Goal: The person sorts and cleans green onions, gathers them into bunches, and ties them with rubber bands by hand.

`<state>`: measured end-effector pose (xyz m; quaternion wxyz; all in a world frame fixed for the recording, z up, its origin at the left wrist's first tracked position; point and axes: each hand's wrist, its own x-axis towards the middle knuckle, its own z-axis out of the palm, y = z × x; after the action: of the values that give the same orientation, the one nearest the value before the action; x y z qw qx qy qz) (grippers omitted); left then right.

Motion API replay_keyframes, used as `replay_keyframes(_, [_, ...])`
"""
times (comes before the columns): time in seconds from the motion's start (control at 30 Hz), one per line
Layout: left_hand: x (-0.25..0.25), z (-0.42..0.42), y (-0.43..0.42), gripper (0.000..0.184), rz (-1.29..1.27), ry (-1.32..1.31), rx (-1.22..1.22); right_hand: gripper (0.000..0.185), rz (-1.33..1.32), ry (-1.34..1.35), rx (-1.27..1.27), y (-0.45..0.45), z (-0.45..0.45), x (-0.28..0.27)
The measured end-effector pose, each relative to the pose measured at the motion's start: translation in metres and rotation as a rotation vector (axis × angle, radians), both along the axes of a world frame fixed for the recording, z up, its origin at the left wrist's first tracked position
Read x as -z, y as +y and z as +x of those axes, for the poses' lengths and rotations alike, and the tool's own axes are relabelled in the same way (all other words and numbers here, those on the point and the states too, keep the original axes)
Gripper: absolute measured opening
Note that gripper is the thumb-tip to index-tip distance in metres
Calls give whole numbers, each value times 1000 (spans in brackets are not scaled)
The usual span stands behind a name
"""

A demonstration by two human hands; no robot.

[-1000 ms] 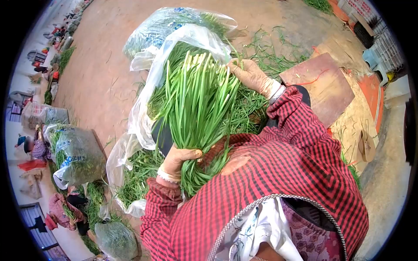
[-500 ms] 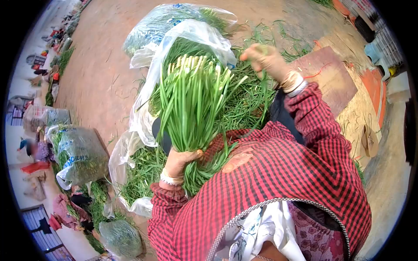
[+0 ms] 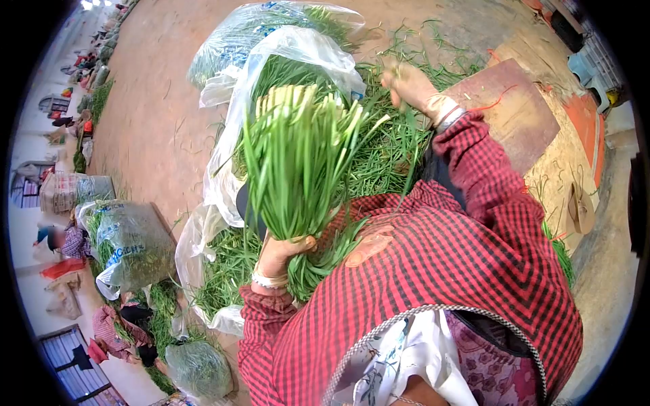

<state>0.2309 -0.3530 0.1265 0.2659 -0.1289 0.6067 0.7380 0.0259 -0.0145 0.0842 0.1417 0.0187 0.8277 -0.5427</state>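
Observation:
My left hand (image 3: 283, 256) is wrapped around the lower leafy part of a thick bunch of garlic chives (image 3: 294, 162). The bunch stands upright, its pale cut stem ends at the top and its leaf tips drooping over my lap. Off to the right, my right hand (image 3: 412, 86) is raised with its fingers curled together. Motion blurs those fingers; a little green shows around them, but I cannot make out what they hold. Beneath that hand lies a heap of loose chive leaves (image 3: 382, 166). An opened clear plastic bag (image 3: 230, 152) with more chives sits behind the bunch.
A full plastic bag (image 3: 223, 57) lies farther back. Another packed bag (image 3: 135, 243) stands on the left near other people (image 3: 71, 240). A brown board (image 3: 504, 115), a sandal (image 3: 579, 208) and a blue stool (image 3: 588, 74) are on the right.
My right hand has shifted slightly left while staying above the loose leaves. My left hand keeps its hold on the chive bunch, and the whole view has turned a little.

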Motion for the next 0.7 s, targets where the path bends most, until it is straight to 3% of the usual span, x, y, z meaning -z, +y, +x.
replay_keyframes(0.03, [0,0,-3,42,3,14,14,33,209,-160,-273,11,-2,7])
replay_keyframes(0.07, [2,0,-5,42,4,14,20,33,209,-161,-267,16,5,17])
replay_keyframes(0.13, [6,1,-6,41,-48,8,-39,50,530,572,-219,12,27,15])
replay_keyframes(0.17, [7,-1,-5,40,-48,-11,-27,57,262,245,-222,15,19,-7])
replay_keyframes(0.2, [8,-2,-5,40,-49,-14,-20,57,261,242,-216,6,20,-27])
replay_keyframes(0.27, [9,-5,-2,41,-82,-35,20,46,-47,365,-330,-17,30,-50])
replay_keyframes(0.33, [4,-8,6,43,-76,-2,32,31,58,513,-387,-44,35,-44])
replay_keyframes(0.37, [1,-9,11,44,-62,27,28,21,-32,587,-470,-52,25,-25])
replay_keyframes(0.4, [-1,-8,13,45,-49,55,17,21,-35,588,-468,-52,23,-20])
replay_keyframes(0.47, [0,-3,2,45,-48,52,2,16,-254,438,-227,-51,19,-11])
replay_keyframes(0.5, [5,1,-10,46,-72,-25,9,23,-173,568,-156,-44,11,-7])
replay_keyframes(0.53, [5,5,-15,47,-95,-103,19,23,-22,385,-202,-30,6,-18])
replay_keyframes(0.6, [3,10,-16,41,-87,-62,-27,29,-36,641,-82,-27,5,-21])
replay_keyframes(0.63, [3,8,-16,36,-164,28,42,29,-34,638,-79,-29,9,-27])
replay_keyframes(0.7, [-9,3,-7,25,-250,44,100,39,25,815,-360,-35,18,-42])
